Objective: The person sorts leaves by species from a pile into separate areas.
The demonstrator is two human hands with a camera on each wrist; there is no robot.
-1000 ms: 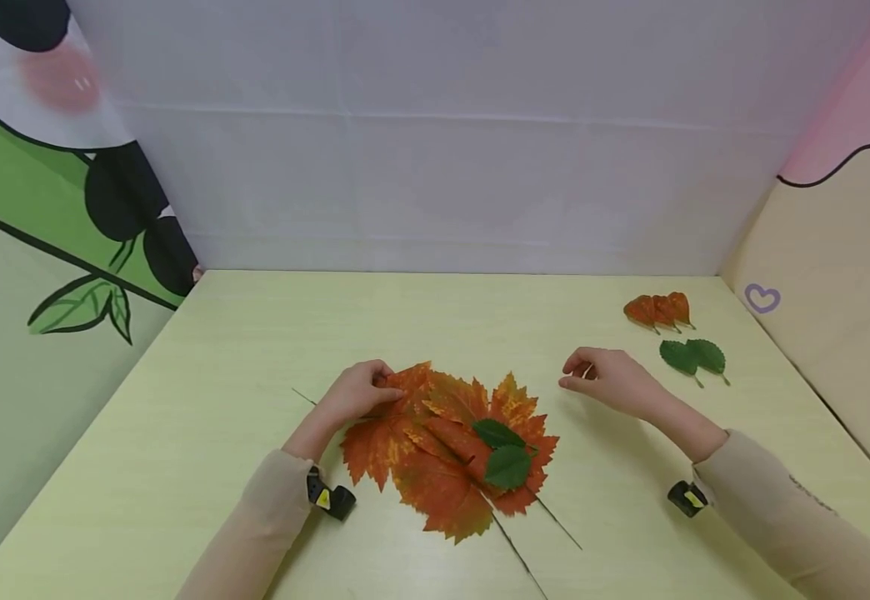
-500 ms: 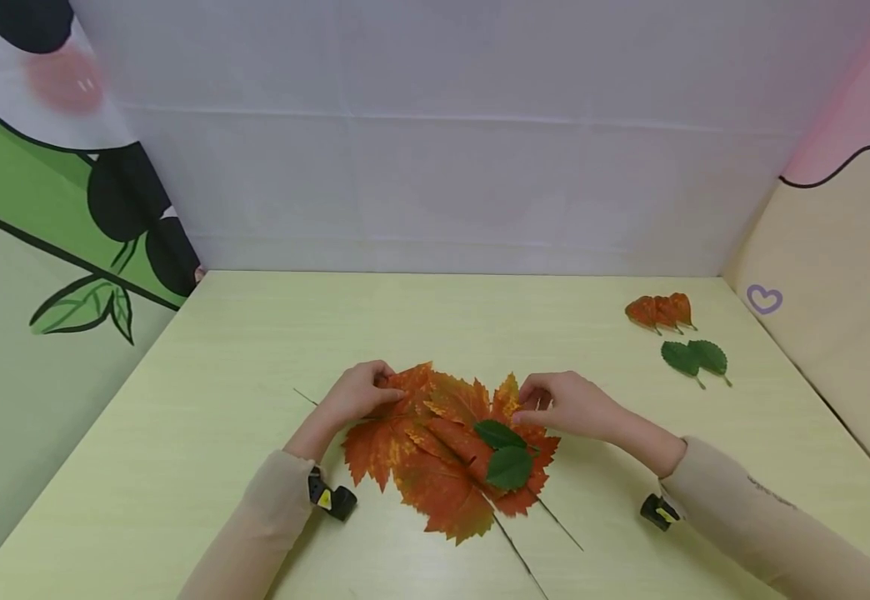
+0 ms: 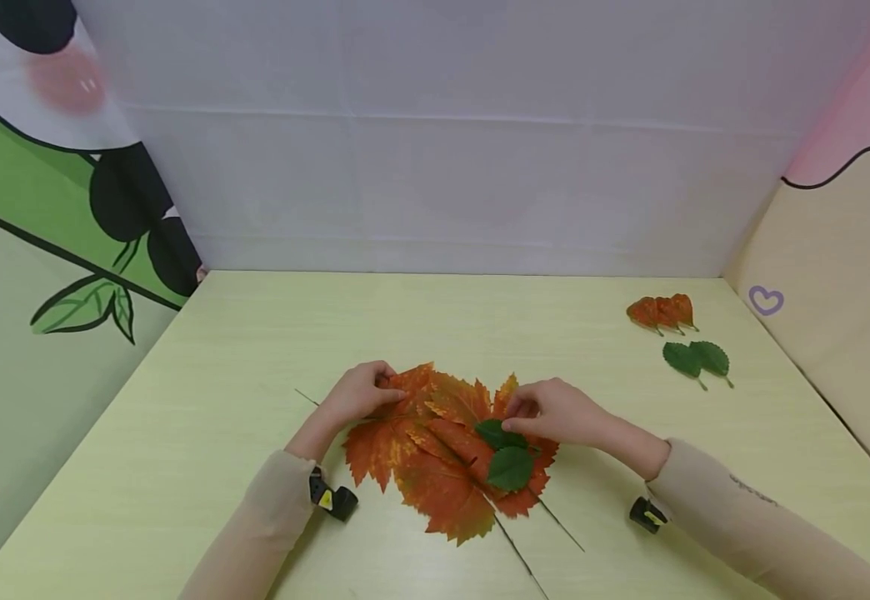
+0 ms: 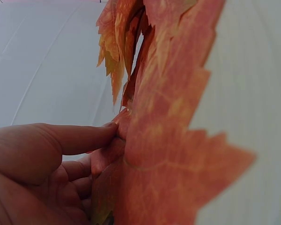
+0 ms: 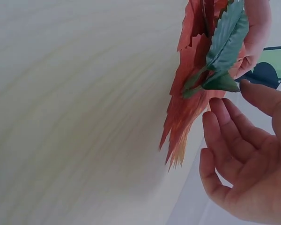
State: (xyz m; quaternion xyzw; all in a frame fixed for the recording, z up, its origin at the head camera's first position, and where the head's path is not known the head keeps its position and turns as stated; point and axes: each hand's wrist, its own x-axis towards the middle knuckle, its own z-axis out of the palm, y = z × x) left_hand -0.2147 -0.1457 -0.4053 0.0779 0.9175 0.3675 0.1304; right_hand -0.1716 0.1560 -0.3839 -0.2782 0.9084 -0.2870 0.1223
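Large orange maple leaves [image 3: 446, 500] lie overlapped in a pile on the table, their thin dark stems pointing to the front right. Two small green leaves [image 3: 511, 468] rest on the pile's right part. My left hand [image 3: 356, 393] pinches a maple leaf at the pile's upper left; in the left wrist view its thumb [image 4: 91, 138] presses on the orange leaf [image 4: 161, 168]. Over the pile's right part is my right hand [image 3: 562, 412], fingers loosely bent. In the right wrist view its thumb [image 5: 262, 96] is right at the tip of one green leaf [image 5: 220, 82], the fingertips apart from the thumb.
At the back right of the pale table [image 3: 330, 325] lie several small orange-brown leaves [image 3: 660, 312] in a row. A pair of green leaves [image 3: 696, 360] lies just in front of them. Behind the table rises a white cloth wall [image 3: 435, 183].
My right hand has moved left and toward me, from beside the pile to over its right part at the green leaves. The left hand has stayed in place on the maple leaf.
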